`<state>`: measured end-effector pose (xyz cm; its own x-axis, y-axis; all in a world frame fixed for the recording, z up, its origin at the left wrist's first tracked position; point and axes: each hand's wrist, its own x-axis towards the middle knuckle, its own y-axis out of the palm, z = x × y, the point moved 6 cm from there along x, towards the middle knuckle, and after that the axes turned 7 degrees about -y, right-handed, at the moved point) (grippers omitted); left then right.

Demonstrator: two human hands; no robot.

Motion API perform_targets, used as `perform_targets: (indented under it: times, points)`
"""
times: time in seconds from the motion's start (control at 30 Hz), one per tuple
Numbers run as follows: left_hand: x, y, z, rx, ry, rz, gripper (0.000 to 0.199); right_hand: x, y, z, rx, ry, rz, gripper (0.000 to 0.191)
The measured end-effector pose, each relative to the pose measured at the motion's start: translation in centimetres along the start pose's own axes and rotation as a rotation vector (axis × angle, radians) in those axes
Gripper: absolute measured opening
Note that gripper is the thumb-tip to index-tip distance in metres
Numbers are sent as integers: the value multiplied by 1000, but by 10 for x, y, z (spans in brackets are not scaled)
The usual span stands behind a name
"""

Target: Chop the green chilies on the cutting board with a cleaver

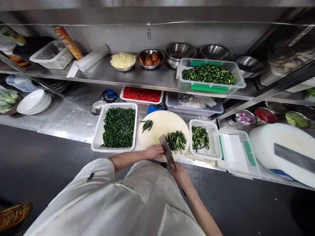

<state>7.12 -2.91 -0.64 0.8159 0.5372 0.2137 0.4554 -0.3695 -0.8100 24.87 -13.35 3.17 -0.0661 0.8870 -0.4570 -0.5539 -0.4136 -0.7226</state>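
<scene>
A round cream cutting board (161,123) lies on the steel counter. My right hand (180,175) is wrapped round the handle of a cleaver (167,150), whose blade stands over the board's near part. Close to the blade's left side, my left hand (154,151) rests on the board with fingers curled; what is under its fingertips is hidden. Cut green stems (176,141) lie in a pile right of the blade. A small bunch of longer stems (147,125) sits at the board's upper left.
Left of the board stands a white basket (94,131) of green stems; right of it, a smaller basket (216,141) with cut pieces. Behind are a tray of red strips (141,94) and a shelf (98,73) with bowls. Another cleaver (294,156) lies at far right.
</scene>
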Motion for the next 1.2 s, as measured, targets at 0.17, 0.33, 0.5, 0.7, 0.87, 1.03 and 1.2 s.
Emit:
perform_targets:
  times: [0.17,0.33,0.5,0.7,0.87,1.03,1.2]
  points:
    - [4,-7,3,-33,36,11,25,37,-11,21,93,-24,-92,42]
    - [2,-29,21,-21,-91,-24,26,16,-23,2,140,-7,-215,49]
    - [10,-25,28,42,-144,-55,27,-18,-17,-16,-17,66,-93,46]
    - [15,-12,32,28,-143,-30,24,-28,-14,-8,-99,52,26,40]
    - [15,-15,33,-8,-146,-7,25,-17,-7,-9,-90,44,77,39]
    - [19,-18,28,-11,-114,-14,28,28,-9,14,-8,41,-42,36]
    - [22,-37,37,89,-122,1,25,37,-17,20,101,38,-195,41]
